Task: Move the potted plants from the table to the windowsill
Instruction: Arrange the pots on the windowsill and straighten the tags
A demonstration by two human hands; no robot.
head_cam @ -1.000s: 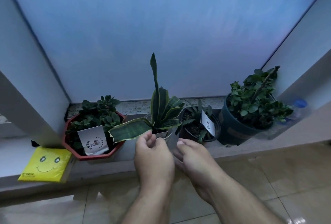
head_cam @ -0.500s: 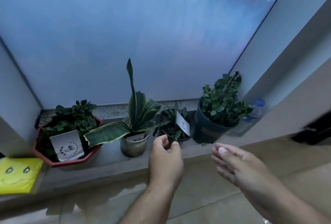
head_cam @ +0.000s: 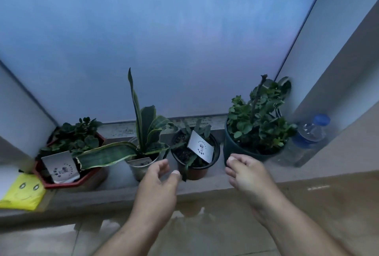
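Observation:
Several potted plants stand in a row on the windowsill (head_cam: 123, 188). From the left: a red octagonal pot (head_cam: 67, 182) with a white card, a snake plant in a silver pot (head_cam: 137, 168), a small brown pot (head_cam: 195, 171) with a white card, and a dark blue pot (head_cam: 231, 151) with a leafy plant. My left hand (head_cam: 158, 186) hovers in front of the silver and brown pots, fingers loosely spread, holding nothing. My right hand (head_cam: 248, 173) hovers near the blue pot, fingers relaxed, holding nothing.
A clear water bottle with a blue cap (head_cam: 307, 139) stands at the right end of the sill against the wall. A yellow smiley packet (head_cam: 22, 194) lies at the left end. Frosted window glass rises behind the pots. Tiled floor lies below.
Both hands have let go of the silver snake-plant pot and drawn back from it. My right hand has swung right toward the blue pot. The view has shifted right.

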